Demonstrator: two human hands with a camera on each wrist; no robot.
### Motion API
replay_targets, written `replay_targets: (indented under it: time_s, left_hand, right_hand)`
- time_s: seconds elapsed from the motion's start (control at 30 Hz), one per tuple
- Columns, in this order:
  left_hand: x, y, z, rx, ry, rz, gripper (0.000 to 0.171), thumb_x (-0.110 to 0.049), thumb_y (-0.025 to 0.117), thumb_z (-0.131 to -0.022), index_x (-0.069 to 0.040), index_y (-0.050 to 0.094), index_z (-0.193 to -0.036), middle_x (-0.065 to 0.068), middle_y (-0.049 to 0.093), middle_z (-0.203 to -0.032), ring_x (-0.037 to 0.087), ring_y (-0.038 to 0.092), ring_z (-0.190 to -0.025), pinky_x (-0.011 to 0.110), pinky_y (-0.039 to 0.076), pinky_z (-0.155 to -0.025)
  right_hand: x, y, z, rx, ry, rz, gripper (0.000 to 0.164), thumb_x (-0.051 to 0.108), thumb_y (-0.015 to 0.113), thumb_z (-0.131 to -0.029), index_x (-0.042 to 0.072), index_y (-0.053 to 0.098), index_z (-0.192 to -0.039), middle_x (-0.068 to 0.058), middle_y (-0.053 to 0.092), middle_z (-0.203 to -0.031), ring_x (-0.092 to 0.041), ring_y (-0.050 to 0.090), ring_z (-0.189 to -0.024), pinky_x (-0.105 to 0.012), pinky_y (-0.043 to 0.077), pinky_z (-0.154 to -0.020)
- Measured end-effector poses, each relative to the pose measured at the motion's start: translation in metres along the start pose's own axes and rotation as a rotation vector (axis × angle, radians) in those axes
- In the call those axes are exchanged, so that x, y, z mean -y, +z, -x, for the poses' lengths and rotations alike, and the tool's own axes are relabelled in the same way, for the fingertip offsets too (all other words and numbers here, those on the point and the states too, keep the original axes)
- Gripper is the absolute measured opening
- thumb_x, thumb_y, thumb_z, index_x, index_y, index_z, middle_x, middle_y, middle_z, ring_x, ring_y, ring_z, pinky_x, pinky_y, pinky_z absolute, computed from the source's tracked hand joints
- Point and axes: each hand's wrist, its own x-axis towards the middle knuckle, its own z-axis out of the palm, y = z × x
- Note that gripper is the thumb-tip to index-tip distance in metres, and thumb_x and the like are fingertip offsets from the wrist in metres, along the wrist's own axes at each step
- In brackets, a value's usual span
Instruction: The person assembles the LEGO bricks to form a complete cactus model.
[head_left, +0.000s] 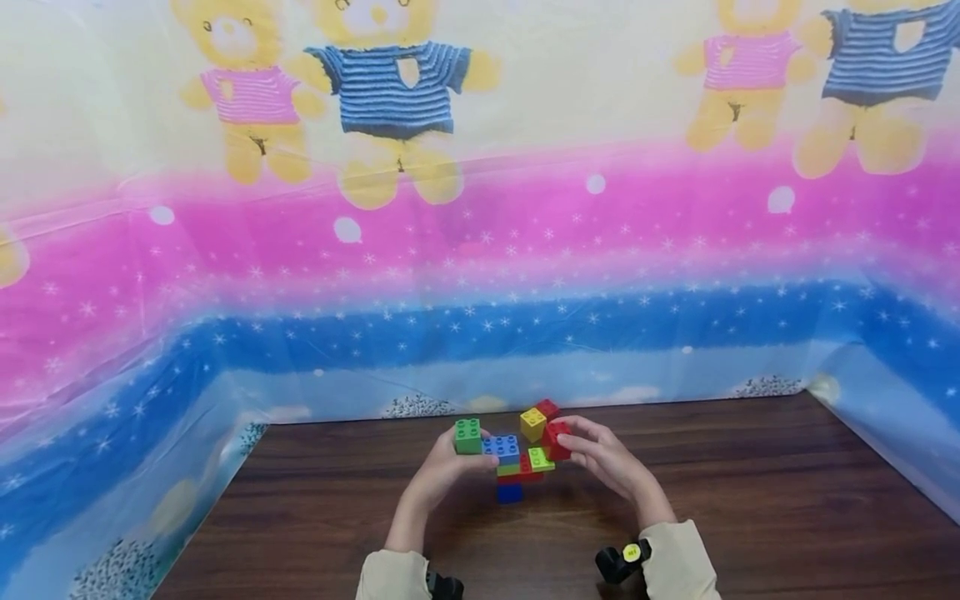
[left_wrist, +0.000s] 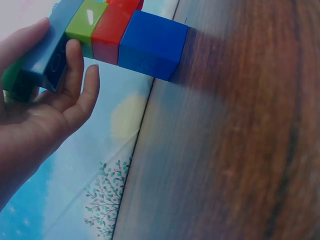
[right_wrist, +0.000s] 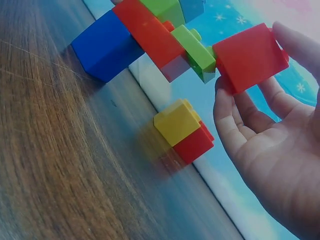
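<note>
My left hand (head_left: 435, 475) grips the light blue brick (head_left: 501, 450) of a small stack of building bricks. A green brick (head_left: 467, 437) sits on that brick's left end, beside my fingers. Below the light blue brick come a lime brick (left_wrist: 86, 24), a red brick (left_wrist: 111, 31) and, at the bottom, a dark blue brick (left_wrist: 152, 45). A thin lime brick (right_wrist: 195, 52) sits on the red layer's right end. My right hand (head_left: 611, 462) pinches another red brick (right_wrist: 250, 57) by its sides, right at the thin lime brick's studs.
Behind the stack, a yellow brick (head_left: 532, 425) and a red brick (head_left: 548, 408) stand together on the dark wooden table (head_left: 750, 492). A printed cloth (head_left: 525, 325) with bears rises along the table's back edge and sides. Black wrist cameras (head_left: 621, 562) sit at both cuffs.
</note>
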Motion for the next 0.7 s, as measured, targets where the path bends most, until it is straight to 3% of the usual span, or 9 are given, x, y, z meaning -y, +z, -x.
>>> replay_targets:
  time_s: [0.23, 0.7]
  left_hand:
    - [0.000, 0.000, 0.000, -0.008, -0.005, 0.000, 0.044, -0.012, 0.073, -0.085, 0.004, 0.052, -0.120, 0.022, 0.061, -0.121, 0.018, 0.061, -0.104, 0.038, 0.053, -0.094]
    - [0.000, 0.001, -0.001, -0.005, -0.009, -0.001, 0.045, -0.012, 0.073, -0.085, 0.004, 0.052, -0.121, 0.022, 0.062, -0.121, 0.017, 0.062, -0.104, 0.037, 0.053, -0.094]
  right_hand:
    - [0.002, 0.002, 0.000, -0.005, 0.029, 0.061, 0.055, 0.031, 0.054, -0.099, -0.001, 0.037, -0.141, -0.017, 0.050, -0.136, -0.013, 0.056, -0.115, -0.027, 0.050, -0.100]
    - [-0.002, 0.014, -0.005, -0.037, 0.063, 0.011, 0.061, 0.031, 0.055, -0.098, -0.004, 0.034, -0.144, -0.016, 0.053, -0.135, -0.012, 0.057, -0.109, -0.023, 0.050, -0.094]
